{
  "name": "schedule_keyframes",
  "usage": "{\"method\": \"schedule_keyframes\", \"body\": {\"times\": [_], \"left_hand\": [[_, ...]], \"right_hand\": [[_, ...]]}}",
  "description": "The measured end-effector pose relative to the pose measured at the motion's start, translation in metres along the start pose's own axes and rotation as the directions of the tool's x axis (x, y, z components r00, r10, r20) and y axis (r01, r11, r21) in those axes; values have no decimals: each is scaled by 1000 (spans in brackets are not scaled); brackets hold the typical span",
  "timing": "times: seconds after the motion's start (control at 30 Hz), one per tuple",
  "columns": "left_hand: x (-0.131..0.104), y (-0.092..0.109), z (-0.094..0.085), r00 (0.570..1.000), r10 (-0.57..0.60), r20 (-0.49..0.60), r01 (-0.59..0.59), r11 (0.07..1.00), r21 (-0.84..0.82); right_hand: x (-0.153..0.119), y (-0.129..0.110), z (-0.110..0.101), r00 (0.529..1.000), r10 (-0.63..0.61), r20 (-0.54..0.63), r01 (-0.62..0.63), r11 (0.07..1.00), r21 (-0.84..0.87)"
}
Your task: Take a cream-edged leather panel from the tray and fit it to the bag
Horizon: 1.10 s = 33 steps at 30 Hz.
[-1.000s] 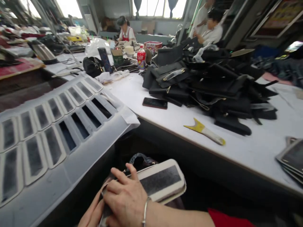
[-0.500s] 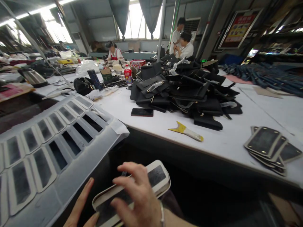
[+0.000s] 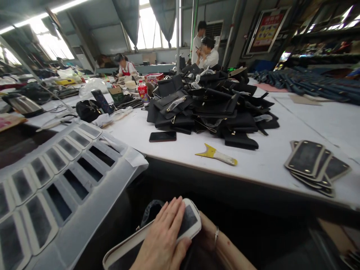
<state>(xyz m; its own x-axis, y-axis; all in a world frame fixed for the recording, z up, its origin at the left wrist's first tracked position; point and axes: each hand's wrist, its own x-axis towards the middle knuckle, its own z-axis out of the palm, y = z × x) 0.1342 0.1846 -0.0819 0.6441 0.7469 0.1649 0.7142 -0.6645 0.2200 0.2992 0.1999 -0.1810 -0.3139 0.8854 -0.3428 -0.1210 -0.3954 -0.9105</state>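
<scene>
Below table edge | left hand (image 3: 161, 240) flat (open) on panel stack (image 3: 157, 236) | right hand (image 3: 206, 230) under stack, grip unclear

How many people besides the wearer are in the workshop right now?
3. One person in red and white sits at the far table on the left; two in white are behind the pile of black bags. Others may be hidden.

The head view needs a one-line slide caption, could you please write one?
A hand lies flat on a white-edged dark panel below a white worktable piled with black bags.
</scene>
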Motion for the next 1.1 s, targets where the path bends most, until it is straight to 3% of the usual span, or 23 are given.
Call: {"method": "schedule_keyframes", "body": {"times": [0.1,0.27,0.33,0.47,0.57,0.83,1.0,1.1], "left_hand": [[-8,-6,10,994,101,-51,-97,993,74],[-6,-13,14,970,227,-85,-192,934,302],[-3,-14,11,974,214,-76,-178,926,334],[6,-12,-1,996,69,-60,-48,955,293],[13,-7,-10,999,29,-32,-18,952,304],[13,-7,-1,995,97,-33,-85,962,258],[14,-11,10,985,84,-153,-61,986,154],[17,-10,10,983,94,-157,-71,986,150]], "right_hand": [[7,11,3,979,171,108,-198,923,331],[17,22,2,957,232,172,-287,685,669],[18,24,1,942,250,223,-331,596,731],[19,25,-1,914,262,309,-401,477,782],[21,25,-3,912,263,315,-404,429,808],[29,28,-9,886,259,384,-453,311,835],[26,30,-14,875,266,404,-470,269,841],[24,28,-16,872,275,406,-475,267,839]]}}
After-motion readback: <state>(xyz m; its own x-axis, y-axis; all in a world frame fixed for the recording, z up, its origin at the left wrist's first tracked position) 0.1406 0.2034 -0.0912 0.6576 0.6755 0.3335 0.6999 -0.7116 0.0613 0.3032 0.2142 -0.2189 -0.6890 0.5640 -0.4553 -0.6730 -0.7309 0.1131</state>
